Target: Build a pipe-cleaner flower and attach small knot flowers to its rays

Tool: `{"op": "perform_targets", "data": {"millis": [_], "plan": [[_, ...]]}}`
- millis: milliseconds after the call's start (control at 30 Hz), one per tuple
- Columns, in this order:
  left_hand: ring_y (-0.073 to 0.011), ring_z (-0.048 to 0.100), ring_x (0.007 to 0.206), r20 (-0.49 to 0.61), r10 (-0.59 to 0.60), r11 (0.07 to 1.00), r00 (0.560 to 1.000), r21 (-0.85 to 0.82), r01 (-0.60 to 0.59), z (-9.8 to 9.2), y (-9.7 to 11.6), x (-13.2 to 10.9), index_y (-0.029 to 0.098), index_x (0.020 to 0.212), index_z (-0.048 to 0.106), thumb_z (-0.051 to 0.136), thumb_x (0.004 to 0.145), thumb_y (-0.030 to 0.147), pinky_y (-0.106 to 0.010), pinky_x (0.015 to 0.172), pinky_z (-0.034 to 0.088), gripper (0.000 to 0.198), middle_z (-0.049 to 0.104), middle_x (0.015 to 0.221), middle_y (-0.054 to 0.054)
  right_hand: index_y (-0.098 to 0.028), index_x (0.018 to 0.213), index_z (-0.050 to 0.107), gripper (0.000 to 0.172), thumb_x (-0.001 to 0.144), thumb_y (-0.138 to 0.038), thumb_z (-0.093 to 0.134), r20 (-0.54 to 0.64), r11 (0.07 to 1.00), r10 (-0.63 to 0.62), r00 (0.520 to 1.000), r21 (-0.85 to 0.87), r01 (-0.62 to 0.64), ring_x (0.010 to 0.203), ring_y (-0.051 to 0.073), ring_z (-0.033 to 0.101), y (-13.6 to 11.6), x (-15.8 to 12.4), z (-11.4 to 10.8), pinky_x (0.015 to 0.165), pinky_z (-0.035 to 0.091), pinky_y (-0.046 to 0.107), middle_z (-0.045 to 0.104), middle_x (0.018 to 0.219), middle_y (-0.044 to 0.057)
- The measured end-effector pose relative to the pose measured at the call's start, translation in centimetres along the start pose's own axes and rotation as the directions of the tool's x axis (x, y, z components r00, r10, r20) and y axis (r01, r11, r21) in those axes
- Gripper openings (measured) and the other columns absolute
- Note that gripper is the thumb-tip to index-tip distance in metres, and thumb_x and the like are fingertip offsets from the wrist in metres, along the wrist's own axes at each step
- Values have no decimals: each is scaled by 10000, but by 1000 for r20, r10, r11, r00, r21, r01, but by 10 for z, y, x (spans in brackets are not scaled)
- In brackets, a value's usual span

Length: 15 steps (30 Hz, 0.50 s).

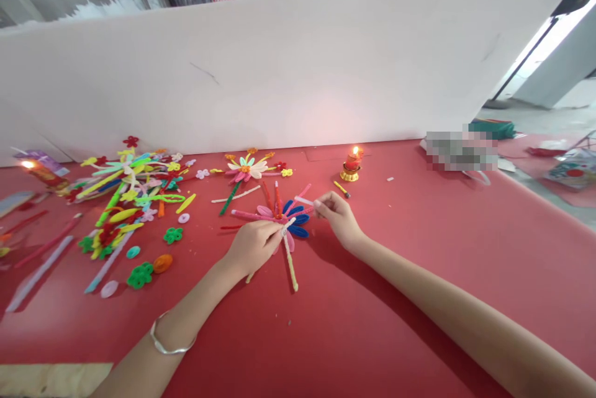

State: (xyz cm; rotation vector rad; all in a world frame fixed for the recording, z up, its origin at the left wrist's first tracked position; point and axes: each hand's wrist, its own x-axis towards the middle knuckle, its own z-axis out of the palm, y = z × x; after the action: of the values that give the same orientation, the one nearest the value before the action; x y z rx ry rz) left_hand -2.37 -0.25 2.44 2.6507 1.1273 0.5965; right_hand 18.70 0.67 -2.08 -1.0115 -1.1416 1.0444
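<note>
My left hand [255,246] is closed in a pinch on a short cream pipe-cleaner piece [290,222], over the middle of a pipe-cleaner flower. Blue petals [300,228], pink petals and red, pink and cream stems [291,271] spread out around the fingertips. The left fingers and palm hide part of the flower. Just to the right, my right hand [342,218] pinches a thin whitish translucent stick that looks like a glue stick [304,200]. Its free end points left above the blue petals.
A lit red candle [352,165] in a gold holder stands beyond my right hand, near a small yellow stick [341,189]. Behind lies a finished-looking flower [246,168]. A colourful pipe-cleaner heap [125,180] and another lit candle [41,174] are left. A white board [298,75] closes the back.
</note>
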Motion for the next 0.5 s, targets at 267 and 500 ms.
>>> {"op": "perform_targets", "data": {"millis": [267, 500], "plan": [[-79, 415, 428, 167, -300, 684, 939, -648, 334, 4, -9, 3, 144, 854, 597, 408, 869, 471, -201, 406, 347, 378, 468, 565, 32, -212, 893, 533, 441, 688, -599, 588, -42, 952, 154, 987, 274, -137, 471, 68, 241, -8, 6, -3, 482, 274, 236, 251, 551, -83], [-108, 533, 524, 256, -328, 375, 910, -848, 374, 1, -4, 4, 146, 854, 573, 531, 798, 484, -273, 521, 506, 345, 519, 590, 17, -216, 685, 363, 380, 674, -447, 664, 148, 956, 198, 969, 189, -224, 469, 64, 344, -17, -11, 17, 514, 332, 237, 332, 522, -93]]}}
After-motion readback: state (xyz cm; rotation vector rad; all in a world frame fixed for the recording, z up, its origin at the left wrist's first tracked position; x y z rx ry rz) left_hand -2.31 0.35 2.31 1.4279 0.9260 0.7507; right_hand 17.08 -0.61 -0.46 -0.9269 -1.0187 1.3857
